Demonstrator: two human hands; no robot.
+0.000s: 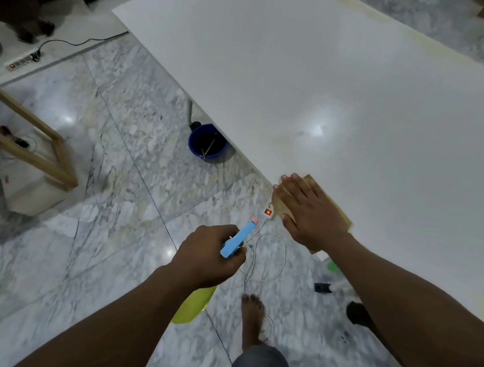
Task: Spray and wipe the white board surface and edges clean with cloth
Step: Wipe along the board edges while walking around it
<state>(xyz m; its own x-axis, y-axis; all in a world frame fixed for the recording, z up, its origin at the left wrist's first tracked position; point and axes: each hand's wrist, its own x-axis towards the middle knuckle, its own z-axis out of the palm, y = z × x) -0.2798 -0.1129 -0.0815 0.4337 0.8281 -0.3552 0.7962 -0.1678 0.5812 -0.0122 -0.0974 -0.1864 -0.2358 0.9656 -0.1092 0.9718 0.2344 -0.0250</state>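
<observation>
My right hand [310,213] lies flat, fingers spread, pressing a tan cloth [338,207] onto the near edge of the white board [337,88], a worktop that stretches away toward one o'clock. My left hand [210,255], at seven o'clock from the cloth, is closed around a spray bottle [238,239] with a blue head and yellow-green body, held over the marble floor [99,166]. A blue bucket [207,144] sits under the board's edge.
</observation>
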